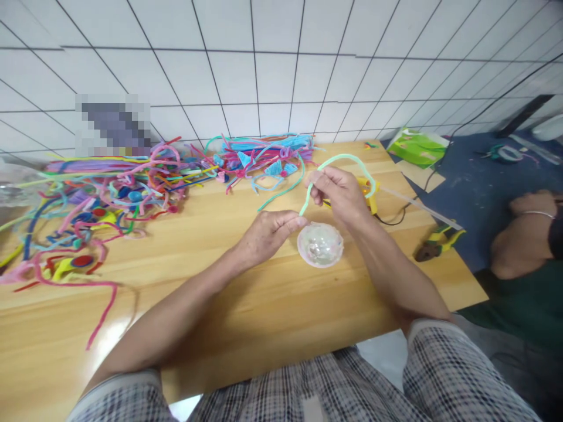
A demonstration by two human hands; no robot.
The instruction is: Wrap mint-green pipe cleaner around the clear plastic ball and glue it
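Observation:
A light green pipe cleaner [347,157] runs between my hands, its long part arching up and over to the right. My left hand [270,234] pinches its lower end between thumb and fingers. Higher up, my right hand [334,190] grips the same pipe cleaner, with the loop curving behind that hand. Just below them on the table sits a clear, shallow round dish [320,246] with blurry whitish contents. A yellow hot glue gun [372,202] lies partly hidden behind my right hand and wrist.
Coloured pipe cleaners [88,217] are heaped on the left, with more bundles [268,155] along the tiled wall. Yellow-handled pliers [435,243] lie near the table's right edge. Beyond are a green packet [417,146], a black cable [409,205] and another person's arm [523,234].

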